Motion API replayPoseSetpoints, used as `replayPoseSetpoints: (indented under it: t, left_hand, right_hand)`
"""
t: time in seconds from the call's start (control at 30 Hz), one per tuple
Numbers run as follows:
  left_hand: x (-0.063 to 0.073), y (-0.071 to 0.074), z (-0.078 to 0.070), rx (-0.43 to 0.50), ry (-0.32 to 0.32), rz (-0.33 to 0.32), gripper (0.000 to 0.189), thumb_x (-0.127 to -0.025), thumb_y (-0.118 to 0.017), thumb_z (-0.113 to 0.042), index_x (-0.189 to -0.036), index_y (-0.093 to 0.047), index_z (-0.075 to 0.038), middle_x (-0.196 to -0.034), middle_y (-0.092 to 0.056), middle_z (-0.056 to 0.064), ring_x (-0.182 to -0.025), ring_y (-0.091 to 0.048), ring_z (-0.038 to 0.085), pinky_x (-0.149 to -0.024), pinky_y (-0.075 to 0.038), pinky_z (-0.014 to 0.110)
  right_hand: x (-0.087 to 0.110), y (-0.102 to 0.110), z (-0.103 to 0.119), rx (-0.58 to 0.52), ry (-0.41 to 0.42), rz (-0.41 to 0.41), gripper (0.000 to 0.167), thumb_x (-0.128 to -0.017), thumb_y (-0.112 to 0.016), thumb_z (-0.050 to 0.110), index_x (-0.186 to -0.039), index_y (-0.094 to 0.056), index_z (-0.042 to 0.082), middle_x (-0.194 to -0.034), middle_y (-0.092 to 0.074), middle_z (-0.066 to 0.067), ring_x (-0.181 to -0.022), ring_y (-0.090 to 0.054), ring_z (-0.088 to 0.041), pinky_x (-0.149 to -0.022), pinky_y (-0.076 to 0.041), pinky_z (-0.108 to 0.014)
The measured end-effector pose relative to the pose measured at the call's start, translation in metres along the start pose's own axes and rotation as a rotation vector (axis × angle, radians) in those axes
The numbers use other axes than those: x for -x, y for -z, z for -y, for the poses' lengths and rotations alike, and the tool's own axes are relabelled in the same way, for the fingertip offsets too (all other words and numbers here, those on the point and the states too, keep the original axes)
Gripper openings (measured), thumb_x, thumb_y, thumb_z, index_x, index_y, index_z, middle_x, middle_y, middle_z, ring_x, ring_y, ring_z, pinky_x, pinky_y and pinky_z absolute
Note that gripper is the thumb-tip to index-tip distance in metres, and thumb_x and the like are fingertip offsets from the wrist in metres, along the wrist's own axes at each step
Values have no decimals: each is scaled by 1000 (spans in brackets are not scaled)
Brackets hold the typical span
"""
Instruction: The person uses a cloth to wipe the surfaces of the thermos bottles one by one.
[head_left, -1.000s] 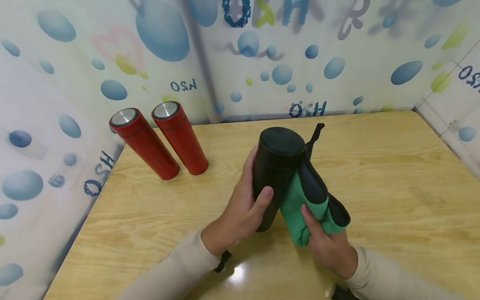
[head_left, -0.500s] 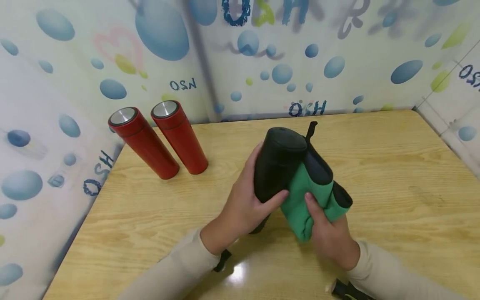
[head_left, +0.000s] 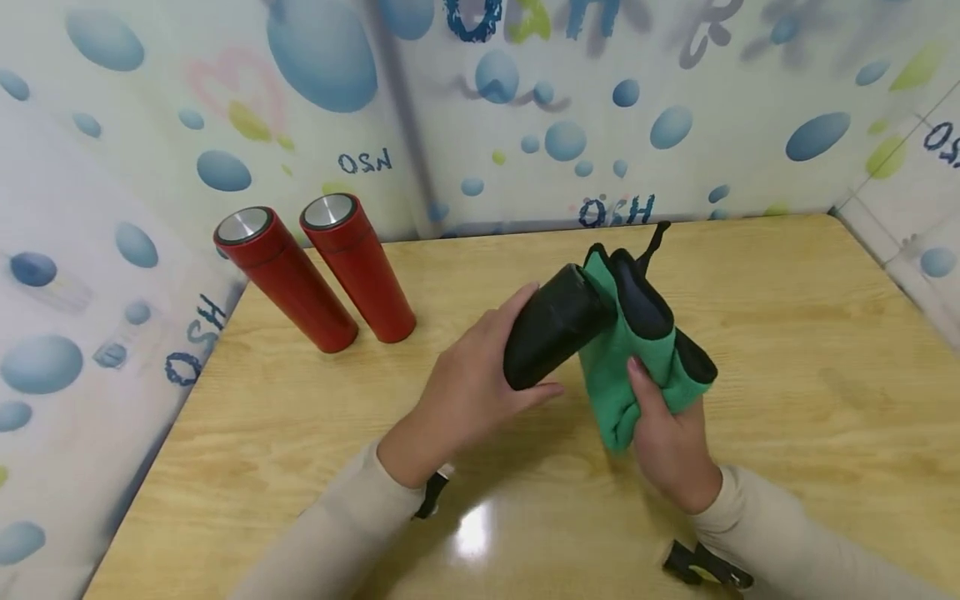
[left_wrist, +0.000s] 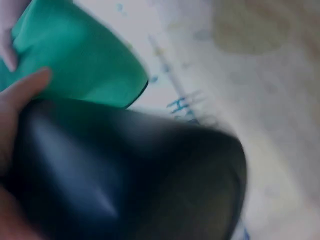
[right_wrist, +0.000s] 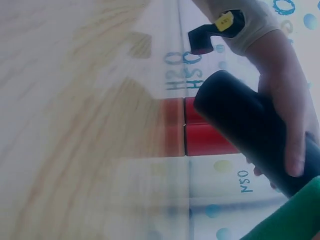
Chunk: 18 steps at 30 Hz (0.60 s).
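Note:
A matte black cylindrical bottle is gripped by my left hand, thumb along its near side and the other fingers behind it. It tilts strongly, its upper end leaning right to the edge of a green cloth pouch-like piece with black trim and a short black strap. My right hand pinches this folded cloth, thumb on its front. In the left wrist view the bottle overlaps the green cloth. The right wrist view shows the bottle's other end pointing away from the cloth.
Two red bottles with silver lids stand side by side at the back left of the wooden table. A wall covering with blue spots and lettering rises behind the table edge. Dark camera mounts sit at both wrists.
My left hand has tipped the black bottle from nearly upright to a strong rightward slant. My right hand has lifted the green cloth slightly up and right. The red bottles stay put.

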<state>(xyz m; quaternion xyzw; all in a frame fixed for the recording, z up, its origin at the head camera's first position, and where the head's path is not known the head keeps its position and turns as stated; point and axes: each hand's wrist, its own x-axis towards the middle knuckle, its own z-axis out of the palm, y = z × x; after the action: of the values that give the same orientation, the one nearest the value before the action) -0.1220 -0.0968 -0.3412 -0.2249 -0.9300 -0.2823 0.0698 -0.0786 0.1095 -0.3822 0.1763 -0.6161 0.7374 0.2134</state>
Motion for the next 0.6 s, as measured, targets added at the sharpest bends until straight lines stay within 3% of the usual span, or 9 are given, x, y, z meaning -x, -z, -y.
replayPoseSetpoints:
  t: [0.13,0.2,0.37,0.47,0.53,0.6]
  left_hand:
    - [-3,11,6,-126,14,13,102,-75,-88,-38,-156,-26,-35,-124,-63,5,-103,-63,23,-85,-57,43]
    - [-3,14,8,-166,16,30,99,-74,-88,-35,-155,-29,-34,-122,-63,4,-102,-63,23,-85,-56,43]
    - [-3,18,10,-242,-10,48,95,-75,-87,-33,-153,-33,-35,-120,-63,4,-102,-62,22,-86,-55,44]
    - [-4,18,10,-286,-16,80,95,-76,-87,-34,-153,-32,-38,-121,-63,4,-104,-61,22,-87,-54,45]
    - [-3,16,10,-303,-15,112,96,-76,-87,-34,-153,-31,-39,-122,-63,5,-104,-61,23,-87,-54,45]
    - [-1,14,9,-310,-14,144,97,-76,-87,-34,-153,-30,-40,-123,-63,5,-105,-61,23,-88,-54,45]
  right_hand:
    - [1,1,-3,2,-23,39,45,-101,-41,-9,-144,-50,2,-129,-63,1,-106,-61,-1,-94,-48,-13]
    - [3,1,-4,11,-43,40,45,-101,-42,-9,-144,-51,2,-134,-62,1,-115,-59,-1,-100,-47,-15]
    - [3,1,-4,25,-63,27,42,-101,-43,-8,-141,-54,1,-134,-63,1,-119,-60,-2,-101,-47,-17]
    - [2,2,-6,-3,-23,0,39,-100,-43,-10,-135,-58,-1,-116,-69,-1,-89,-68,-3,-89,-52,-13]
    - [2,2,-8,-32,22,-20,38,-99,-42,-12,-132,-60,-4,-108,-69,-3,-71,-64,-4,-80,-54,-14]
    - [3,2,-10,-75,71,-18,38,-98,-41,-15,-130,-60,-8,-106,-69,-4,-64,-61,-5,-78,-55,-16]
